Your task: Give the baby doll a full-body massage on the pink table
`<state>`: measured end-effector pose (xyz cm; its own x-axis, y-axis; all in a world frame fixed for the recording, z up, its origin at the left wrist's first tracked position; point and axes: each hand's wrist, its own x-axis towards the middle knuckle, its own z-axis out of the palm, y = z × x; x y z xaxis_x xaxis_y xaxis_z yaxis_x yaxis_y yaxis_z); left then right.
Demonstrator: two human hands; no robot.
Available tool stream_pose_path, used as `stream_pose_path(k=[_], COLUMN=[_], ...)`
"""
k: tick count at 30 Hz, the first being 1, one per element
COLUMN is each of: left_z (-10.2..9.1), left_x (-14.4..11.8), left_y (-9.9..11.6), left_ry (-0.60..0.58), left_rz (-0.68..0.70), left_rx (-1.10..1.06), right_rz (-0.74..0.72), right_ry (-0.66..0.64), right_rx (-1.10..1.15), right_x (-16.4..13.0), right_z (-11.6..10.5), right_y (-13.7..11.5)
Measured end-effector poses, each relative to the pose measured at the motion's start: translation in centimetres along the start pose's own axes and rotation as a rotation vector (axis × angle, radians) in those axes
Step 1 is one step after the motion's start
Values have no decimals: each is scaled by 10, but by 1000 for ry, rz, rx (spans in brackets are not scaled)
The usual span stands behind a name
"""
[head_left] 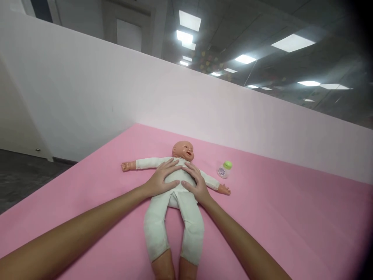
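A baby doll (pixel 175 217) in a white suit lies on its back on the pink surface (pixel 276 217), arms spread, head away from me. My left hand (pixel 163 178) clasps the left side of its torso. My right hand (pixel 196 182) clasps the right side, thumb across the belly. Both hands wrap the doll's chest and waist. A small bottle with a green cap (pixel 224 169) lies on the surface just beyond the doll's right-side arm, a short way from my right hand.
A white partition wall (pixel 116 101) runs behind the pink surface. Dark floor (pixel 26 175) shows beyond the surface's left edge. Ceiling lights are overhead.
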<state>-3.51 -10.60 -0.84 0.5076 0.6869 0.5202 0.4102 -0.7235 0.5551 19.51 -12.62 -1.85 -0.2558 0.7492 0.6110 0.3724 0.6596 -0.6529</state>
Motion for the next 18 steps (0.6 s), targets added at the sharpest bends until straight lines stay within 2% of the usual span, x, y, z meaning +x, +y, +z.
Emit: stream_pose_path(k=[6, 12, 14, 18], left_z=[0, -2, -2, -3], left_x=[0, 1, 1, 0], left_y=[8, 15, 14, 11], left_ry=[94, 145, 114, -57], left_rz=[13, -6, 8, -12], left_rx=[-10, -53, -69, -42], right_rz=[39, 61, 61, 76], right_ry=[62, 58, 43, -21], right_rx=[18, 35, 55, 29], right_x=[-2, -2, -2, -3], right_z=[1, 0, 0, 0], right_y=[-2, -6, -4, 4])
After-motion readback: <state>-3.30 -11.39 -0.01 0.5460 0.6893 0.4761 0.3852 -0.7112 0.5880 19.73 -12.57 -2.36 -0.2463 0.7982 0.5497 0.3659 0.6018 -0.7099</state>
